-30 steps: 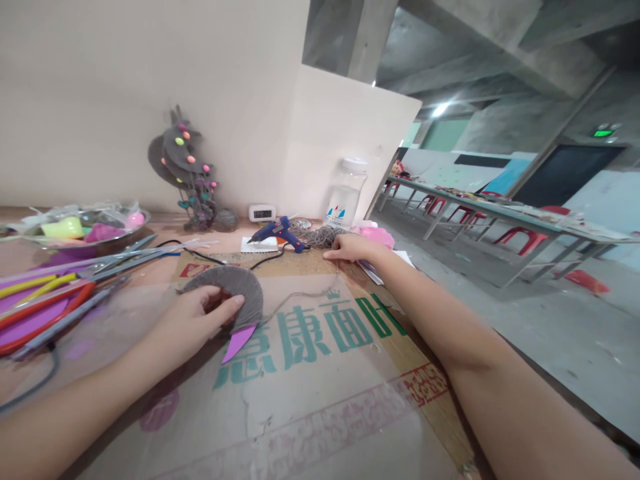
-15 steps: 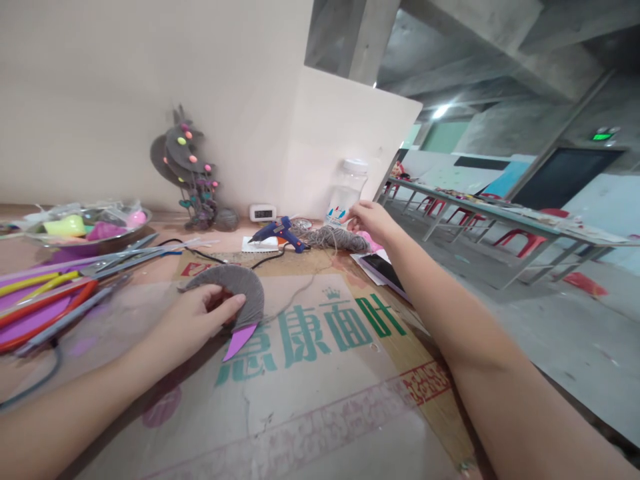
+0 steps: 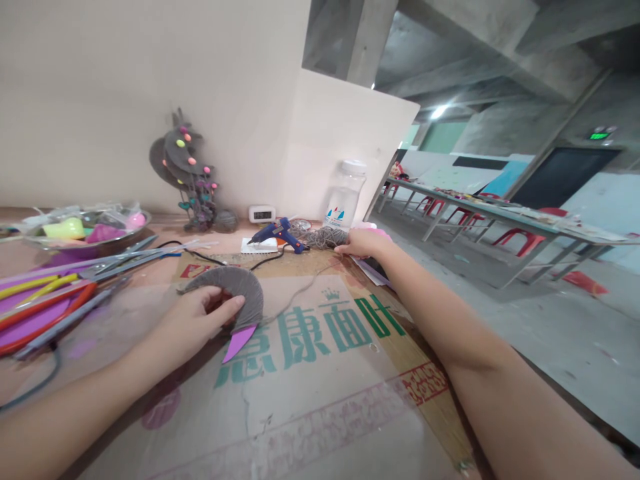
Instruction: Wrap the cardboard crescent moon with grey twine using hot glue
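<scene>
A crescent shape [image 3: 253,297] wrapped in grey yarn, its lower tip bare purple, is pinched between the thumb and fingers of my left hand [image 3: 213,313] over the cardboard. My right hand [image 3: 363,243] reaches out to the grey yarn bundle [image 3: 325,236], its fingers closed at the bundle's right end. A thin strand runs from there across the cardboard toward the crescent. Just left of the bundle lies a blue glue gun [image 3: 280,233]. Behind my right hand stands a clear bottle [image 3: 345,193].
Pliers and scissors [image 3: 50,293] lie at the left, below a bowl of colourful pieces [image 3: 90,250]. Against the white board stand a finished-looking moon decoration [image 3: 180,160] and a small clock [image 3: 262,214]. A phone [image 3: 377,268] lies partly under my right hand.
My right hand has moved down from in front of the bottle onto the right end of the yarn bundle. My left hand still holds the crescent in the same place.
</scene>
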`<move>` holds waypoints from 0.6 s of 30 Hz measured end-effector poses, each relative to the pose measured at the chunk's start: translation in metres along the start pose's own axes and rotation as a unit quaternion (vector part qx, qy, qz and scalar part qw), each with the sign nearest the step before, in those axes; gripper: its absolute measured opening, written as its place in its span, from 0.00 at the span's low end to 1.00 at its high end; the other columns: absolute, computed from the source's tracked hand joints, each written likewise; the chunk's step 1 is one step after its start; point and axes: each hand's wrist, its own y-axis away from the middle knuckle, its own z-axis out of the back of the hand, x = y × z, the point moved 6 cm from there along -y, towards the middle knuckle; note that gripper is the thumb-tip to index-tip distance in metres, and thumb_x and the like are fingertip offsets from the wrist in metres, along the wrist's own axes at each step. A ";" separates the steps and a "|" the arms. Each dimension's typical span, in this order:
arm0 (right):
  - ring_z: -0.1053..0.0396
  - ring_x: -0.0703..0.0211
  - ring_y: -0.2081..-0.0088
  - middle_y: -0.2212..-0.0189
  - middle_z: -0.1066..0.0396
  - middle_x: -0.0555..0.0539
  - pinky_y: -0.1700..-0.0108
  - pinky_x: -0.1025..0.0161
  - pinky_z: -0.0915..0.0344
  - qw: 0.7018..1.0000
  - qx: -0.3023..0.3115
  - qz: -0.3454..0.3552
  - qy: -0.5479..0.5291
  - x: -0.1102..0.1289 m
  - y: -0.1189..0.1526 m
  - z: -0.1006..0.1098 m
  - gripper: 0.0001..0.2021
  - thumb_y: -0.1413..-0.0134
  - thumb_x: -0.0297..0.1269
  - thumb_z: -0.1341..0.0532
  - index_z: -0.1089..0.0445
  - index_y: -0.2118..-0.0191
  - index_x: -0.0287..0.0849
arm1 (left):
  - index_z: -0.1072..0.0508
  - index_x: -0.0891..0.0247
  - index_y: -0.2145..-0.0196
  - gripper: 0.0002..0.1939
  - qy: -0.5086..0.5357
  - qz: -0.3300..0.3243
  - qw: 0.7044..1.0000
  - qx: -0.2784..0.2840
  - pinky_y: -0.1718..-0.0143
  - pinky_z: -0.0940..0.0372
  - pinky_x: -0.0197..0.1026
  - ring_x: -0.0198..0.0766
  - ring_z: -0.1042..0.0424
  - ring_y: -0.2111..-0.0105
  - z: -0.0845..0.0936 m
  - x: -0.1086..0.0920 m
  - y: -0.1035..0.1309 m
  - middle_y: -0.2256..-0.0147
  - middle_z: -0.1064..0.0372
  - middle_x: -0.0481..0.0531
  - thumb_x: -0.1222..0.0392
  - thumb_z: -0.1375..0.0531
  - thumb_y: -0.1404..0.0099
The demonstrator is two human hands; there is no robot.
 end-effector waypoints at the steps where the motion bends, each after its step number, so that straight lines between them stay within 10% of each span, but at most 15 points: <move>1: 0.29 0.52 0.73 0.84 0.31 0.44 0.68 0.62 0.37 1.000 -0.002 0.000 0.009 0.000 -0.001 -0.004 0.15 0.56 0.47 0.35 0.30 0.81 0.40 | 0.35 0.62 0.80 0.20 0.004 0.000 1.000 -0.001 0.76 0.44 0.38 0.38 0.36 0.77 0.000 0.000 0.000 0.80 0.36 0.47 0.43 0.46 0.44; 7: 0.31 0.63 0.77 0.74 0.26 0.46 0.73 0.69 0.38 1.000 -0.004 0.009 -0.017 -0.002 -0.008 -0.018 0.10 0.47 0.41 0.40 0.29 0.68 0.39 | 0.35 0.62 0.80 0.19 0.013 -0.006 1.000 0.003 0.76 0.44 0.37 0.37 0.37 0.78 -0.001 0.000 0.000 0.81 0.37 0.46 0.44 0.46 0.42; 13: 0.30 0.65 0.73 0.66 0.25 0.40 0.72 0.71 0.36 0.996 -0.057 0.008 -0.064 -0.009 -0.008 0.020 0.20 0.36 0.39 0.57 0.32 0.58 0.35 | 0.35 0.62 0.80 0.19 0.024 -0.005 1.000 0.008 0.76 0.43 0.38 0.39 0.35 0.77 -0.001 0.003 -0.001 0.80 0.35 0.48 0.43 0.46 0.43; 18: 0.30 0.61 0.76 0.74 0.26 0.43 0.73 0.67 0.37 0.998 -0.043 0.001 -0.035 -0.002 -0.005 0.014 0.20 0.40 0.47 0.50 0.28 0.68 0.37 | 0.35 0.61 0.79 0.20 0.005 -0.009 1.000 0.006 0.75 0.43 0.38 0.40 0.34 0.75 -0.002 0.003 -0.002 0.79 0.35 0.48 0.43 0.47 0.43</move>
